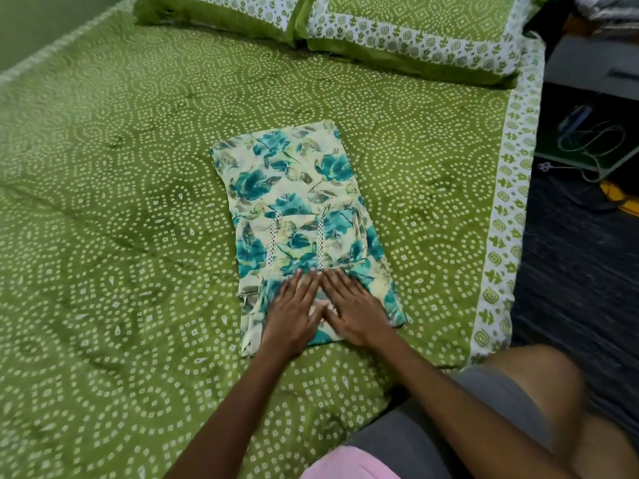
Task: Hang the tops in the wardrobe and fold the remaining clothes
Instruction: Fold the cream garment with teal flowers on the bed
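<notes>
Green bedding with white dotted rings covers the bed (121,202), which fills most of the view. Nearest the camera, both forearms reach forward over the sheet from the person's lap. The left hand (294,312) and the right hand (352,305) lie flat, side by side and touching along the forefingers, fingers straight and spread a little, palms down. Both press on the near end of a folded garment (297,209), a pale yellow cloth printed with teal flowers. Folded into a long narrow rectangle, the garment runs away from the hands, tilted slightly to the left at its far end. Two white lace strips (320,236) run lengthwise on it just beyond the fingertips. A loose edge of the cloth hangs out to the left of the left hand. Farther off, beyond the garment's far end, two green pillows (397,25) with white patterned borders lie at the head of the bed. To the right of the right hand, past the bed's edge, is dark floor (570,288) with a tangle of cable (594,140).
</notes>
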`<state>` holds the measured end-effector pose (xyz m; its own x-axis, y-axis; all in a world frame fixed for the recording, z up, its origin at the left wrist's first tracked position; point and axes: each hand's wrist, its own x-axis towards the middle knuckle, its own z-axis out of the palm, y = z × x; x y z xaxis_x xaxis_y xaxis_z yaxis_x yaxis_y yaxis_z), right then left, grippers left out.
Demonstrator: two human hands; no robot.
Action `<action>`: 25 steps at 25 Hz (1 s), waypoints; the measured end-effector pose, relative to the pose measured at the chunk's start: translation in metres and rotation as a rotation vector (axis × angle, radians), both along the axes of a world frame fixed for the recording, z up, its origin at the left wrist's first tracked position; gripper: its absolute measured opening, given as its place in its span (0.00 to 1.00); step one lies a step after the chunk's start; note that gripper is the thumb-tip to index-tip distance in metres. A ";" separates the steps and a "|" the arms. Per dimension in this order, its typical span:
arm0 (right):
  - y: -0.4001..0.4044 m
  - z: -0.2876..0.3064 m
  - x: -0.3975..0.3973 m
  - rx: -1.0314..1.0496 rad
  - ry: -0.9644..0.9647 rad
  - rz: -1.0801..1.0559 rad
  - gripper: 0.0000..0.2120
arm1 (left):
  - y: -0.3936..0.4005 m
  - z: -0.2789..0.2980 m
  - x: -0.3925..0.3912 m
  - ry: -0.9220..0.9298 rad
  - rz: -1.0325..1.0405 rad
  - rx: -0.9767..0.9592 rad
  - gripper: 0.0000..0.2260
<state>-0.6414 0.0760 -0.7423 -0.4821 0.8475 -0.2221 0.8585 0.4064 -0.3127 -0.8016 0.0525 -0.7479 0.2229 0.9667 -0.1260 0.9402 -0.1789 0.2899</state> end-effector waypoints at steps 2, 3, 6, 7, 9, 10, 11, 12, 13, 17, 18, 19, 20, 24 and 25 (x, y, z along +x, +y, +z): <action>0.019 -0.004 0.005 0.014 -0.023 -0.075 0.36 | 0.004 -0.002 -0.009 0.058 -0.005 0.006 0.34; 0.025 -0.005 0.006 0.036 -0.037 -0.097 0.35 | 0.005 -0.002 -0.011 0.081 -0.005 0.037 0.33; 0.029 -0.004 0.007 0.040 -0.079 -0.096 0.37 | 0.006 0.000 -0.030 0.170 0.069 0.112 0.30; 0.027 -0.002 0.009 0.032 -0.083 -0.091 0.39 | 0.005 0.001 -0.041 0.165 0.091 0.112 0.30; 0.023 -0.002 0.014 0.021 -0.104 -0.099 0.43 | 0.000 0.003 -0.062 0.155 0.074 0.128 0.29; 0.021 -0.002 0.018 0.027 -0.115 -0.112 0.42 | -0.002 0.003 -0.072 0.146 0.041 0.131 0.29; 0.019 -0.001 0.022 0.032 -0.122 -0.122 0.41 | -0.005 0.003 -0.081 0.128 0.001 0.124 0.29; 0.015 -0.001 0.028 0.033 -0.120 -0.124 0.40 | -0.007 0.004 -0.088 0.110 -0.041 0.104 0.29; 0.013 0.000 0.037 0.012 -0.119 -0.110 0.37 | -0.008 0.005 -0.095 0.093 -0.082 0.072 0.29; 0.025 0.025 0.097 -0.262 0.211 -0.082 0.21 | -0.002 0.021 -0.123 0.009 -0.231 -0.031 0.28; 0.030 0.031 0.114 -0.303 0.275 -0.115 0.22 | 0.001 0.024 -0.131 0.038 -0.286 -0.014 0.29; 0.031 0.036 0.125 -0.298 0.261 -0.114 0.25 | 0.004 0.025 -0.137 0.073 -0.350 0.023 0.31; 0.032 0.036 0.129 -0.244 0.142 -0.069 0.29 | 0.008 0.026 -0.143 0.104 -0.411 0.065 0.33; 0.034 0.018 0.124 0.038 -0.183 0.185 0.40 | 0.031 0.026 -0.149 0.200 -0.586 0.145 0.35; 0.037 0.017 0.124 0.146 -0.183 0.219 0.40 | 0.036 0.025 -0.146 0.202 -0.621 0.160 0.33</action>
